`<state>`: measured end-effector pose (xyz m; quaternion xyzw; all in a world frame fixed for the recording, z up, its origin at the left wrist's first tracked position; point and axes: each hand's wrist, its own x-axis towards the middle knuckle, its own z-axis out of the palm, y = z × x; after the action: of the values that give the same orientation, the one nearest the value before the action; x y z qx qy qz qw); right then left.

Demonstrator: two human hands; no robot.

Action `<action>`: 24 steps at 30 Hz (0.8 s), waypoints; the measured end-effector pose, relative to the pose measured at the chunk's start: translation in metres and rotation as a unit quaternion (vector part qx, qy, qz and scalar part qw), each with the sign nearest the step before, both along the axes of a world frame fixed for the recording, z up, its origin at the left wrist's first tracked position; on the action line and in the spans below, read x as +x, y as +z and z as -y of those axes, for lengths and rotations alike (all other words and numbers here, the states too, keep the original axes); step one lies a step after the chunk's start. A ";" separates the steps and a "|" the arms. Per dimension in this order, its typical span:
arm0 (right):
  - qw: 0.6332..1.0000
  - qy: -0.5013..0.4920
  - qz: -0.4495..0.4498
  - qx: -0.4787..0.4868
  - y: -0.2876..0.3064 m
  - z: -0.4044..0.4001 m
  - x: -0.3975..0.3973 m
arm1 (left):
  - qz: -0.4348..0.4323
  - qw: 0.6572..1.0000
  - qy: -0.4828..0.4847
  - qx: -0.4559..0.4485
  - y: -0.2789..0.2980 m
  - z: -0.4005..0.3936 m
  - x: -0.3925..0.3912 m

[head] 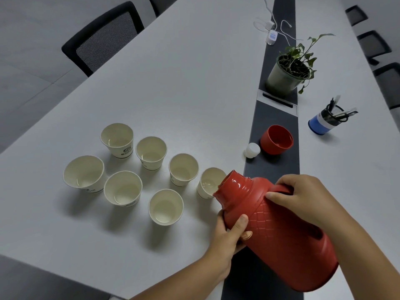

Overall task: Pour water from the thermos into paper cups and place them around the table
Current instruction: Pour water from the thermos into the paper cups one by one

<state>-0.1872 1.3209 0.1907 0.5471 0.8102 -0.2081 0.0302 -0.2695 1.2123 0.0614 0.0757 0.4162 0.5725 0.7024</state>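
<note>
A red thermos (279,230) is tilted to the left, its open mouth over the rim of the nearest paper cup (208,183). My right hand (303,198) grips the thermos handle from above. My left hand (229,234) holds the thermos body from below, thumb across its front. Several other white paper cups (151,152) stand upright in a cluster on the white table (173,83), left of the thermos. The thermos's red lid cup (276,139) and white stopper (251,150) lie apart on the dark centre strip (279,163).
A potted plant (290,68) stands on the dark strip farther back, with a white charger and cables (271,36) beyond it. A pen holder (330,119) sits to the right. Black chairs (104,37) line both sides of the table.
</note>
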 end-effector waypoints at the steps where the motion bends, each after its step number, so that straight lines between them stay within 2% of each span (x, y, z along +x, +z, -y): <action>1: 1.000 0.000 0.000 0.000 0.000 0.000 0.000 | 0.001 1.000 0.000 0.000 0.000 0.000 0.000; 17: 1.000 0.002 -0.007 0.000 -0.001 0.001 0.001 | 0.004 1.000 -0.002 -0.005 0.001 0.001 -0.002; 24: 0.999 -0.013 -0.039 0.009 -0.003 0.006 0.006 | -0.018 1.000 -0.007 -0.001 -0.001 0.002 -0.005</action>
<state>-0.1810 1.3151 0.1879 0.5492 0.8056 -0.2221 -0.0087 -0.2741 1.2104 0.0606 0.0886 0.4286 0.5658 0.6988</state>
